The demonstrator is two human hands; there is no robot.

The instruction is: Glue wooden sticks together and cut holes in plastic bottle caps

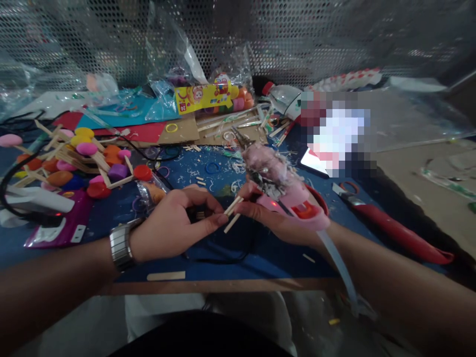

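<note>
The left hand [167,223] pinches little wood sticks [233,206] over the front of the blue worktop [275,267]. The right hand [275,223] pinches them too, and seems to hold the pink glue gun [290,193] in its palm, though the view is partly blocked. It's best to keep the sticks still and the gun's tip [238,136] away from both hands. Farther back, a yellow label [203,99] says "24".
</note>
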